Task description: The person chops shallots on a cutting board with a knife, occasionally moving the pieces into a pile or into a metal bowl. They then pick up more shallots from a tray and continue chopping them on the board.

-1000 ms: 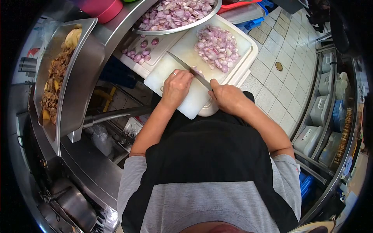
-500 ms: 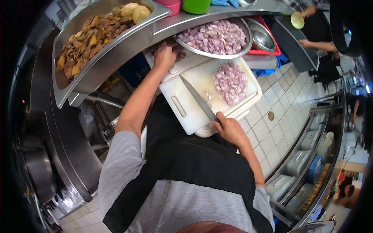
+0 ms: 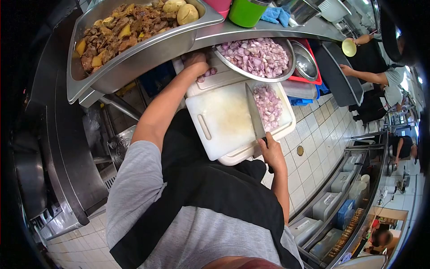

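My right hand [image 3: 273, 156] is wrapped round the handle of a kitchen knife [image 3: 254, 110], whose blade rests along the left side of a heap of cut shallots [image 3: 268, 107]. Under them lies a white cutting board [image 3: 219, 119] with a slotted handle, on top of a pale plastic container [image 3: 239, 156]. My left hand [image 3: 195, 60] reaches below the steel counter, beside a few small shallots [image 3: 207, 74]; its fingers are hidden. To its right, a steel bowl [image 3: 268, 80] holds many peeled shallots [image 3: 257, 57].
A deep steel pan [image 3: 143, 53] of cooked meat and eggs stands upper left. Along the steel counter [image 3: 286, 33] are a green container [image 3: 245, 13] and a blue cloth [image 3: 276, 16]. A red tray [image 3: 313, 67] holds an empty metal bowl [image 3: 305, 62]. A co-worker's hand [image 3: 361, 39] holds a yellow bowl [image 3: 349, 47].
The knife has moved right, up against the shallot heap, which is now narrower. Small bits on the board's middle are gone from there. My left hand stays under the counter.
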`<state>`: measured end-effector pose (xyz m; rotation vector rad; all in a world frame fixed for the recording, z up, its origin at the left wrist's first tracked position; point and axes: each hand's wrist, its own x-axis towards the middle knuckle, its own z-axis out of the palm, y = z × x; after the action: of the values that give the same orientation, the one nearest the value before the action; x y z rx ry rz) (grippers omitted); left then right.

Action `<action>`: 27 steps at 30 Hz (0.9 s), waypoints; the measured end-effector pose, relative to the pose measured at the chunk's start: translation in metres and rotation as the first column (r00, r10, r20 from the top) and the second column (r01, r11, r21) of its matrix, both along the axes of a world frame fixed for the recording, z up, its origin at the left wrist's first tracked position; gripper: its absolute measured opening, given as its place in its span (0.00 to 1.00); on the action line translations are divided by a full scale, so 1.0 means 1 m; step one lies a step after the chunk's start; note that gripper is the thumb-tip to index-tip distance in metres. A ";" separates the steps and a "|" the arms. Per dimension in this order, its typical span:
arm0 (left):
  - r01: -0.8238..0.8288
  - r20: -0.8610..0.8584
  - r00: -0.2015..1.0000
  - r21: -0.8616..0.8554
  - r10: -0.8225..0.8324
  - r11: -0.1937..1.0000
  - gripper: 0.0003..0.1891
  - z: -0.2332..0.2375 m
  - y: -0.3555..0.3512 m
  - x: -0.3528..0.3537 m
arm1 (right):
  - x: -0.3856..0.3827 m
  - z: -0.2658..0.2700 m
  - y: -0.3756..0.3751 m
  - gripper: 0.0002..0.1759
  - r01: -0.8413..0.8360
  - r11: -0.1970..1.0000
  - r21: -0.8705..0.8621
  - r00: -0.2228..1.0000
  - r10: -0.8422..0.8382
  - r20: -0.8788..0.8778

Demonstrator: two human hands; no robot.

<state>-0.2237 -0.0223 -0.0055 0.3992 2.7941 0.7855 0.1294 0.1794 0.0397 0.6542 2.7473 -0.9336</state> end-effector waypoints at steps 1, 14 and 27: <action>0.009 -0.068 0.998 -0.051 -0.013 0.999 0.18 0.001 -0.008 0.002 | 0.000 0.000 -0.001 0.17 0.005 1.000 0.018 1.000 -0.005 -0.008; 0.504 -0.368 0.853 0.392 -0.371 0.770 0.16 0.010 -0.008 0.123 | 0.001 -0.006 -0.009 0.16 -0.067 0.980 0.188 0.997 0.075 -0.036; 0.476 -0.392 0.863 0.421 -0.319 0.772 0.08 0.004 0.000 0.208 | -0.007 0.008 -0.040 0.14 -0.292 0.923 0.251 0.951 0.308 -0.027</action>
<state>-0.0152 -0.0226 -0.0016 1.2647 2.5458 1.4431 0.1228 0.1398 0.0477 0.2221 2.9342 -0.5646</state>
